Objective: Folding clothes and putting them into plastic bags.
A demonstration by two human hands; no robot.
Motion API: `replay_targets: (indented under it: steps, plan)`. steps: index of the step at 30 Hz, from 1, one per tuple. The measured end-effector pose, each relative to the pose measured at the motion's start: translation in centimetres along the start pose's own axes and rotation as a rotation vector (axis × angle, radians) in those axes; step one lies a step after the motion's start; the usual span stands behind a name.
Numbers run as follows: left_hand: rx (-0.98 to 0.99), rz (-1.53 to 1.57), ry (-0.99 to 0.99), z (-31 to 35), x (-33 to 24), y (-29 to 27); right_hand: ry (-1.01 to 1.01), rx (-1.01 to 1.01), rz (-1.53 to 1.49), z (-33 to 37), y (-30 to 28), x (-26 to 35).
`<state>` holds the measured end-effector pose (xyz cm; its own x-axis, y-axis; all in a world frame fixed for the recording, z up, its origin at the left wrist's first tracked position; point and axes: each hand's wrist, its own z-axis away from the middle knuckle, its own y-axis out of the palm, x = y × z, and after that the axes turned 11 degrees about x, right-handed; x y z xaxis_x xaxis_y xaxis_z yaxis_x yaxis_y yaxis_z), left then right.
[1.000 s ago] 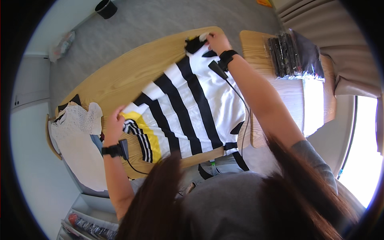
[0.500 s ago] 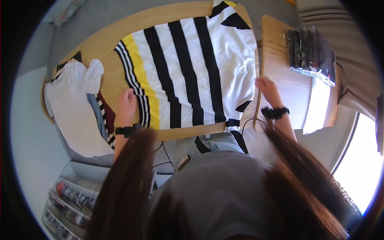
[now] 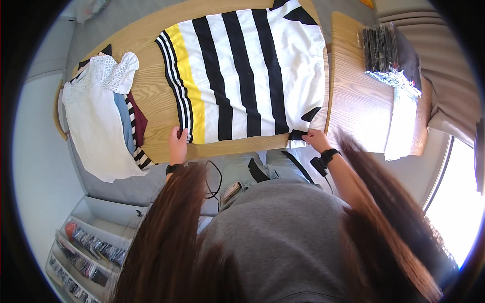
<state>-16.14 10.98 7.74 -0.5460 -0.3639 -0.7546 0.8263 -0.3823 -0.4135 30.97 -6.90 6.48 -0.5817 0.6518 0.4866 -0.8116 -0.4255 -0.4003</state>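
Note:
A striped sweater (image 3: 242, 76) in white and black, with a yellow band and a ribbed striped hem, lies spread flat on the wooden table, its hem to the left. My left hand (image 3: 178, 145) grips the near corner of that hem, thumb and fingers closed round the edge. At the near right, my right hand (image 3: 317, 140) pinches the black-cuffed sleeve end by the table's front edge. Each wrist wears a black band.
White and coloured garments (image 3: 96, 121) lie piled on the table's left end. A second wooden table (image 3: 348, 101) at the right carries a stack of dark plastic-wrapped packages (image 3: 384, 55) and a white sheet-like piece (image 3: 401, 126). Shelved bins (image 3: 88, 242) stand at the lower left.
My left hand has come nearer and taken hold of the hem corner. My right hand has moved from the sweater's right side down to the sleeve end and pinched it.

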Motion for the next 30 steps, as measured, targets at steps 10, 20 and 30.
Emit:
replay_targets:
  steps: [10, 20, 30]
  plan:
    - [0.105, -0.066, -0.008, 1.6, 9.3, -3.4, -0.028, 0.008, 0.019, 3.1, -0.4, -2.4]
    - [0.103, -0.400, -0.001, 1.0, 7.3, -2.9, 0.176, -0.662, -0.066, 1.0, 1.7, 3.6]
    - [0.096, -0.484, 0.053, 0.3, 8.0, -3.4, -0.266, -0.159, -1.646, -0.4, 1.2, 1.3]
